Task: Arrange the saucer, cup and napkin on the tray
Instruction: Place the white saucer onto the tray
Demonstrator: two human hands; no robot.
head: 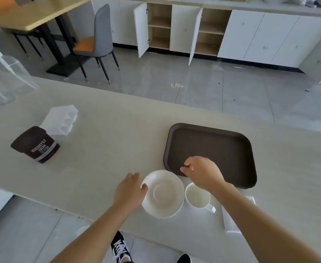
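A white saucer [162,194] lies on the pale counter near its front edge. My left hand [130,190] rests at the saucer's left rim, thumb touching it, fingers loosely curled. A white cup [197,196] with its handle toward me stands just right of the saucer. My right hand [201,171] hovers above the cup and the tray's near-left corner, fingers bent, holding nothing. The dark brown tray [231,149] sits behind them with nothing on it. A white napkin [231,223] lies right of the cup, partly hidden by my right forearm.
A brown cocoa tub [35,144] lies at the left with a clear plastic organiser [61,119] behind it. A clear pump bottle [2,73] stands at the far left. Beyond the counter are floor, a chair and open cabinets.
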